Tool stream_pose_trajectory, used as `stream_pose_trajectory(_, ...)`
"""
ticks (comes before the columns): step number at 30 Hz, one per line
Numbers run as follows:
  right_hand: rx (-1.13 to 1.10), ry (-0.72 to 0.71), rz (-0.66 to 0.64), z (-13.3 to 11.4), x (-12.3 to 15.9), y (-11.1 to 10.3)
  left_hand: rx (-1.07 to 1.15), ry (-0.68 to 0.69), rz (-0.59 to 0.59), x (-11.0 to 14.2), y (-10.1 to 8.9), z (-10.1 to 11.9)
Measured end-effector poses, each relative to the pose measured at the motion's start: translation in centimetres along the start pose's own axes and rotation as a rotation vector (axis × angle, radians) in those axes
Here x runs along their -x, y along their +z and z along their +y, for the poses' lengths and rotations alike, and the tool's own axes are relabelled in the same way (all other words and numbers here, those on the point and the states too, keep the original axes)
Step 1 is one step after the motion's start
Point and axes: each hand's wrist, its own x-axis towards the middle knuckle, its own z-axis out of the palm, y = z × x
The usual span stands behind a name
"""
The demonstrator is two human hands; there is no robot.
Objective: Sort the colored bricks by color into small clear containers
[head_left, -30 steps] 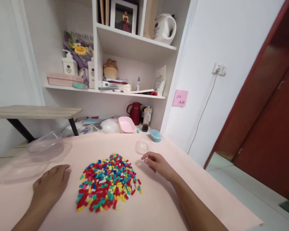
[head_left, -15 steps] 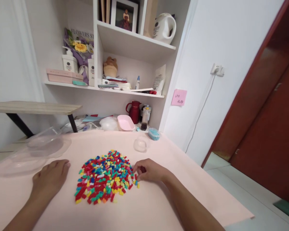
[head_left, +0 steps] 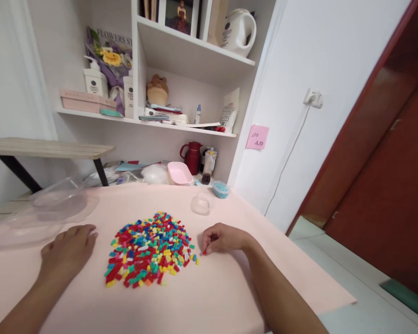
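A heap of small toy bricks (head_left: 149, 248) in red, yellow, green, blue and white lies spread on the pink tablecloth (head_left: 202, 292). Just right of the heap, my right hand (head_left: 221, 237) is pinched closed on a small red brick (head_left: 205, 253) that shows at the fingertips, low over the cloth. On the left, apart from the heap, my left hand (head_left: 69, 246) rests flat on the cloth with its fingers stretched out and nothing in it.
Clear plastic containers (head_left: 52, 208) lie at the left. Behind the heap stand a small clear tub (head_left: 200, 204), a tub of blue pieces (head_left: 220, 189) and a pink basin (head_left: 180, 173). A red jug (head_left: 192, 158) and a bottle (head_left: 208, 168) stand below the shelves.
My right hand has drawn away from the heap's right edge, moving right with a red brick in its fingertips. My left hand stays flat on the cloth. The whole view has shifted slightly.
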Motion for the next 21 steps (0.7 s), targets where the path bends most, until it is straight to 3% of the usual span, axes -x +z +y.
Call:
stream_pose_trajectory(2, 0.021, 0.010, -0.080, -0.2, 0.2, 0.1, -0.003, 0.004, -0.009, -0.1, 0.2, -0.1)
stream_pose_trajectory(4, 0.072, -0.006, -0.071, -0.6, -0.3, 0.8, -0.004, 0.000, -0.017, -0.1, 0.2, -0.1)
stream_pose_trajectory(9, 0.119, -0.083, 0.153, -1.3, -2.6, 3.1, -0.002, -0.009, -0.025, -0.1, 0.1, -0.1)
stream_pose_trajectory(13, -0.099, -0.133, 0.291, -1.1, -2.6, 2.2, 0.002, -0.013, -0.024, -0.1, 0.1, -0.2)
stream_pose_trajectory(17, -0.251, -0.193, 0.735, -0.4, -2.0, -0.1, 0.003, -0.027, -0.038, -0.4, 0.3, -0.5)
stream_pose_trajectory(19, -0.241, -0.195, 0.980, 0.1, -2.2, -0.9, 0.000, -0.028, -0.036, -0.6, 0.5, -0.6)
stream_pose_trajectory(21, -0.193, -0.173, 1.147, 0.8, -2.6, -1.3, -0.003, -0.021, -0.030, -0.6, 0.7, -0.7)
